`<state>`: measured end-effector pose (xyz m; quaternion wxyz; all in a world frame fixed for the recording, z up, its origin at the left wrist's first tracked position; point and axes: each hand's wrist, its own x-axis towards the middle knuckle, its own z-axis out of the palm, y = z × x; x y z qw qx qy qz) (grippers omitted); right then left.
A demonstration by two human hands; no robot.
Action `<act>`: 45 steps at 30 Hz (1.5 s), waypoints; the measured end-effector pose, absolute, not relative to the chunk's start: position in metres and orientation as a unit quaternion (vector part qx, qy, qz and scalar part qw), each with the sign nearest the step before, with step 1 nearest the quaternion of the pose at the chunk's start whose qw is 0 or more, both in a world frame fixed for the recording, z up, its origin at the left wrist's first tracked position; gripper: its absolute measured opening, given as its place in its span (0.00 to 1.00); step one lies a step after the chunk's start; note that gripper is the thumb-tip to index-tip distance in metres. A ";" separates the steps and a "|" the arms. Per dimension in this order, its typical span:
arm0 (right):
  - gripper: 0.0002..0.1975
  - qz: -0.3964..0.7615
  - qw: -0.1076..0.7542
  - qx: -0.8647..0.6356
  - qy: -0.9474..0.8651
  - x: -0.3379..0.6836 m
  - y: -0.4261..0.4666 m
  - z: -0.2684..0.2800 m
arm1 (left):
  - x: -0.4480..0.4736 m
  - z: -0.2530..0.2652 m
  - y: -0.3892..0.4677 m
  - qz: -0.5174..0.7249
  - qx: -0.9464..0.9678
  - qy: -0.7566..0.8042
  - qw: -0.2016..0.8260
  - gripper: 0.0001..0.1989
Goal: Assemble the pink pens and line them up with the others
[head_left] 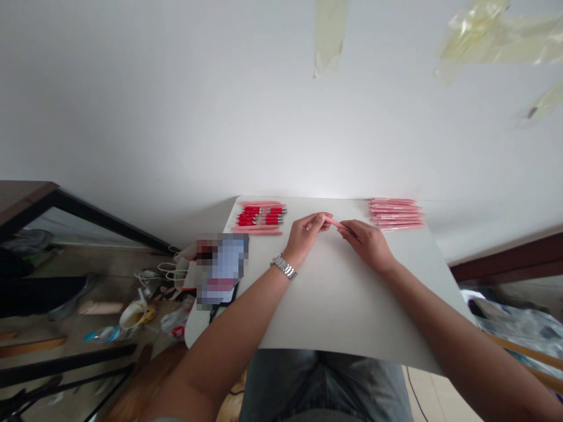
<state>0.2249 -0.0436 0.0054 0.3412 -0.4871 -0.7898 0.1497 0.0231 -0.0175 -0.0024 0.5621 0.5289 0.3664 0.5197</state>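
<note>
A slim, straight stick (334, 222) in plain, pale pink is over the table (328, 305), between the two hands. The fingers of the left hand (308, 231) pinch one end; those of the right hand (368, 243) grasp the other, so both tips are hidden. Glossier pink packets (396, 214) lie at right, red pens (260, 219) at left.

Desk (334, 316): plain off-white. Held stick (334, 223): pink. Far-left corner: red pens (263, 215), silvery tips (280, 221); pink sticks (258, 231) on both sides. Far-right corner: pile (397, 214) pink, paler streaks. Watch (284, 266): silver. Jeans (285, 384): faded grey-blue. Tape (331, 35): pale yellow.
</note>
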 end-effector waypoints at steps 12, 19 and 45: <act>0.19 0.178 0.348 -0.479 -0.786 0.221 -0.046 0.012 | 0.022 0.005 -0.020 0.505 0.565 0.352 0.549 0.24; 0.19 0.168 0.356 -0.481 -0.784 0.220 -0.046 0.014 | 0.022 0.006 -0.020 0.505 0.565 0.356 0.548 0.23; 0.14 0.155 0.381 -0.467 -0.783 0.223 -0.041 0.005 | 0.022 -0.001 -0.016 0.501 0.552 0.343 0.572 0.23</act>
